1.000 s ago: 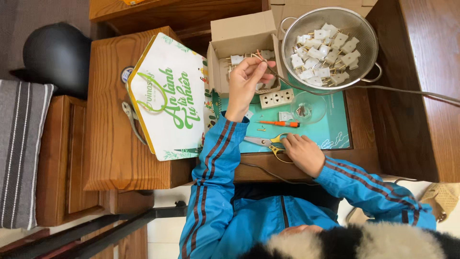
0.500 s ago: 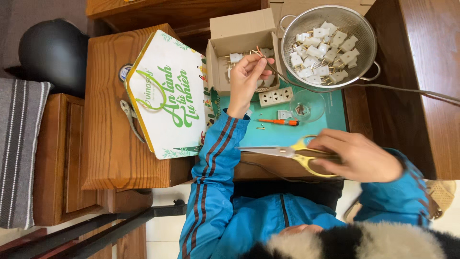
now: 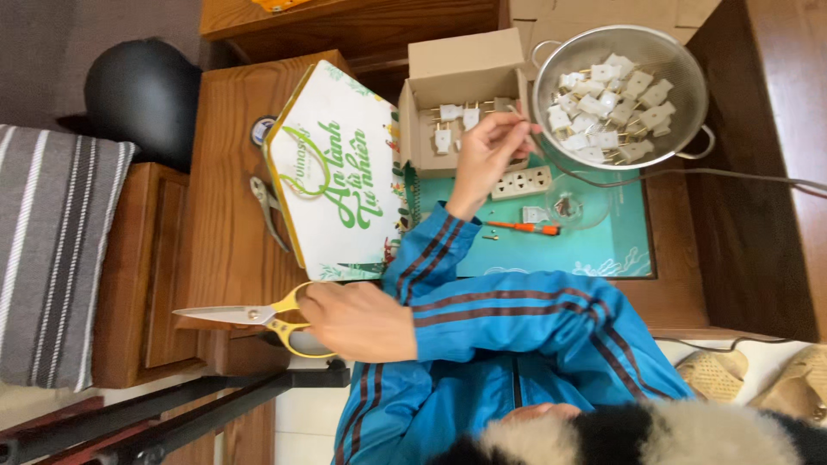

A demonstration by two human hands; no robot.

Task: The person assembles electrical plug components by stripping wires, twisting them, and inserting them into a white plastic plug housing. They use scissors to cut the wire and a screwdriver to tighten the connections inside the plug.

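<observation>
Right hand (image 3: pixel 357 320): closed round the yellow handles of the scissors (image 3: pixel 250 316) – arm crossed over the body to the table's near left corner.
Scissors: blades together, pointing left, lying level past the table's (image 3: pixel 228 129) left edge, above a lower wooden stand.
Left hand (image 3: pixel 487 155): fingers pinched on something small and thin at the open side of the box (image 3: pixel 465 60); what it is I cannot tell.
Box: brown card, at the table's far edge, a few white plugs (image 3: pixel 450 113) inside, prongs showing.
Colander (image 3: pixel 689 77): steel, at the far right corner just beside the box, heaped with more white plugs.
Mat (image 3: pixel 603 250): teal, mid-table under the left forearm.
On the mat: white socket strip (image 3: pixel 521 182) just beside the left hand; orange screwdriver (image 3: pixel 525 228) nearer the body; small clear bits between them.
Tin (image 3: pixel 336 172): white and green, house-shaped, flat on the table's left half.
Pliers (image 3: pixel 267 211): along the tin's left side, touching or nearly so.
Off the table: striped cushion (image 3: pixel 52 250) far left; sandals (image 3: pixel 715 370) on the floor, lower right.
Handling note: as I judge it, the scissors are best kept shut and level with the tips turned away from the body – and the left pinch kept light, clear of the box wall, so neighbouring plugs are not dragged.
</observation>
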